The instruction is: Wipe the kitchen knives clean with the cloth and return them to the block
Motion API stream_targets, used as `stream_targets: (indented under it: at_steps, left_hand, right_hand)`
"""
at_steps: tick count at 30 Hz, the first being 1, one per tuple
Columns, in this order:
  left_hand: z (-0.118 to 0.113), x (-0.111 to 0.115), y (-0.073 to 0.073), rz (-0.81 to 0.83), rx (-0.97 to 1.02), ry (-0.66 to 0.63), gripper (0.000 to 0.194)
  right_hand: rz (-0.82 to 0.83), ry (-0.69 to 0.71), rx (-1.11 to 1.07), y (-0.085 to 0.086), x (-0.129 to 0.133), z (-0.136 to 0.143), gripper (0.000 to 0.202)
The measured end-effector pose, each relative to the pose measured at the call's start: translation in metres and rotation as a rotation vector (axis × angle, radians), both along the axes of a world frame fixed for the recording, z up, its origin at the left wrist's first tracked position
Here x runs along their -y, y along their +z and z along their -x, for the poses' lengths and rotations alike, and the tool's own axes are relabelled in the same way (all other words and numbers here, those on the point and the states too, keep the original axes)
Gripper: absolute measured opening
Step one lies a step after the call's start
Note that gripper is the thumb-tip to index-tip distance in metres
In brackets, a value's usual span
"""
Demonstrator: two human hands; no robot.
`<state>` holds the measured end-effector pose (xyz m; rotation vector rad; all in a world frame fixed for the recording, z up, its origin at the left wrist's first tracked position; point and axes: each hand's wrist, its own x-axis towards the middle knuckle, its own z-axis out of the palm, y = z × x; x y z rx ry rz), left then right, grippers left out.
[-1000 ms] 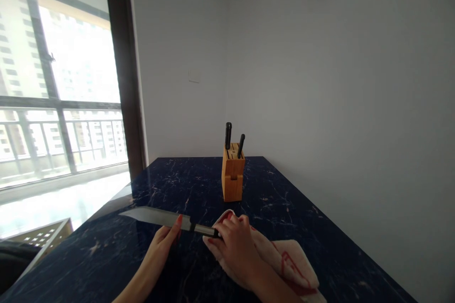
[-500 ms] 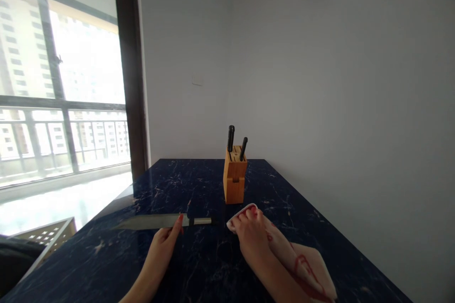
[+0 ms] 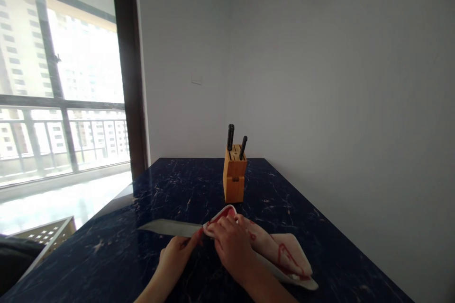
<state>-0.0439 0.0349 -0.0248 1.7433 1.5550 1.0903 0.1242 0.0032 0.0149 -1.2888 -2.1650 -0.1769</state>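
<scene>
So the left hand point(image 3: 177, 252) has the big knife point(image 3: 170, 227) pinched near the handle end of the blade, thumb on top, with the tip pointing off to the left of that grip. Right beside it, the right hand point(image 3: 232, 246) has its fingers curled over a white and red cloth point(image 3: 279, 251), bunched around where the handle would be, so I can't really see the handle. The rest of the cloth trails off to the right of that grip, over the dark marbled table point(image 3: 199, 184). Beyond both hands, the wooden knife block point(image 3: 234, 180) stands upright with black handles point(image 3: 231, 137) sticking out.
</scene>
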Motion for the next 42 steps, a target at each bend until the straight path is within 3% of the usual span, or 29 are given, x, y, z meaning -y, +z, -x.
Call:
stream_targets:
  at_steps: [3,10,18,21,25,30,37,42]
  left_hand:
    - [0.001,-0.001,0.000,0.029,-0.009,-0.050,0.039]
    - [0.003,0.001,0.000,0.045,-0.007,-0.037,0.042]
    - [0.004,0.002,0.005,-0.066,-0.054,-0.119,0.039]
    - [0.006,0.002,0.008,-0.128,-0.083,-0.128,0.035]
    - [0.006,0.001,0.007,-0.090,-0.089,-0.103,0.037]
    - [0.003,0.002,0.005,-0.077,-0.036,-0.115,0.037]
    - [0.004,0.007,0.018,-0.077,0.033,-0.103,0.043]
    - [0.004,0.007,0.015,-0.053,0.067,-0.093,0.047]
  right_hand:
    - [0.030,0.035,-0.020,0.003,0.004,-0.001,0.025]
    - [0.036,0.069,-0.036,0.009,0.009,-0.005,0.016]
    - [0.078,0.035,-0.113,0.004,0.006,-0.004,0.005]
    - [0.118,-0.001,-0.171,0.000,0.003,-0.008,0.009]
    - [0.138,-0.026,-0.202,-0.002,0.001,-0.009,0.010]
    - [0.096,0.013,-0.164,-0.002,0.004,-0.001,0.006]
    - [0.101,-0.096,-0.099,-0.006,-0.004,-0.014,0.016]
    - [0.089,-0.102,-0.088,-0.008,-0.003,-0.014,0.018]
